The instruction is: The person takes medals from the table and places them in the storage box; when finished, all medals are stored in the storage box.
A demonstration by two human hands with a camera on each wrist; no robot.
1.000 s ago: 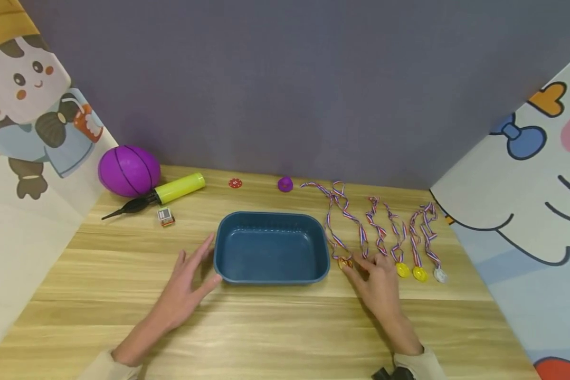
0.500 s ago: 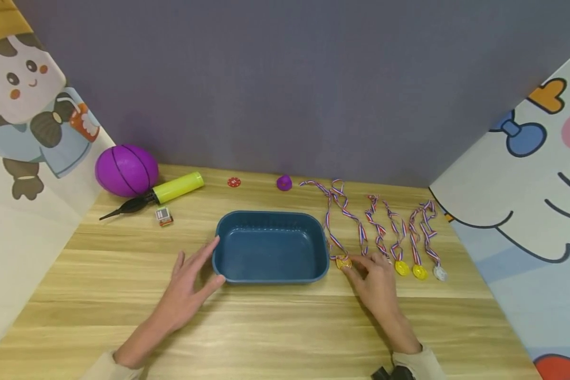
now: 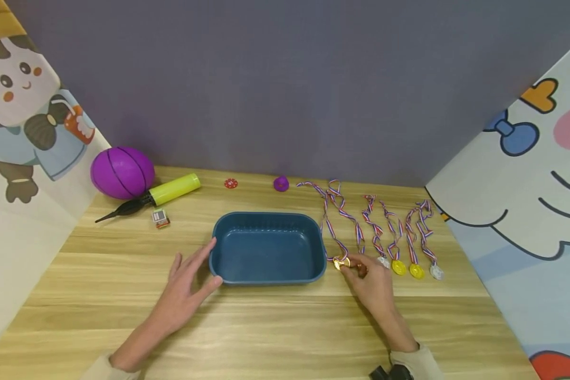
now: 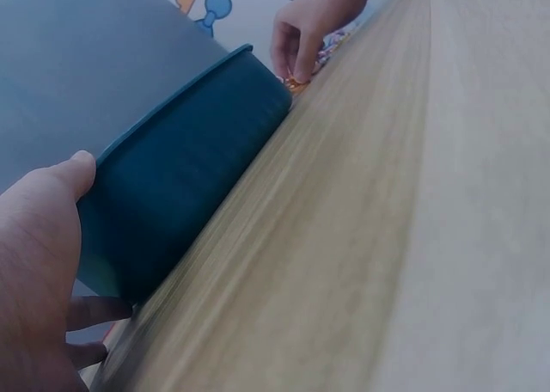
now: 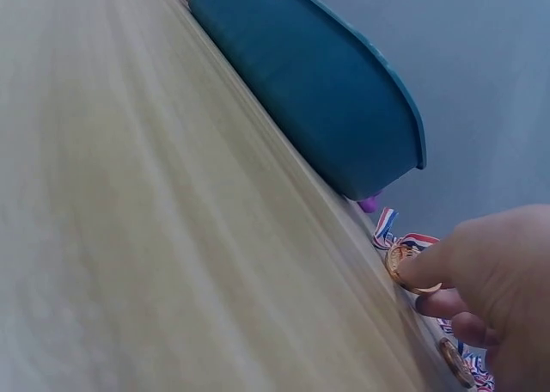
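Observation:
My left hand [image 3: 182, 293] lies along the left end of a dark blue plastic basin [image 3: 268, 281], its fingers fairly straight and its thumb at the rim; the left wrist view shows the thumb [image 4: 77, 170] touching the basin wall [image 4: 180, 168]. Just right of the basin, my right hand [image 3: 372, 282] pinches a bronze-gold medal [image 3: 339, 263] between thumb and forefinger, its disc tilted up. This medal [image 5: 400, 263] has a red, white and blue ribbon [image 3: 328, 221] spread behind it. A second bronze medal [image 5: 455, 362] lies below the right fingers.
Right of that hand lie silver [image 3: 436, 272] and gold medals [image 3: 416, 271] with twisted ribbons. At the back are a purple ball [image 3: 122, 172], a yellow hand pump [image 3: 176, 189], a small box [image 3: 160, 218], a red chip [image 3: 230, 183] and a small purple object [image 3: 281, 183].
The right fingers have closed on the medal and tipped its disc up, shifting slightly left. My left hand has come up against the basin's end. The view has shifted slightly.

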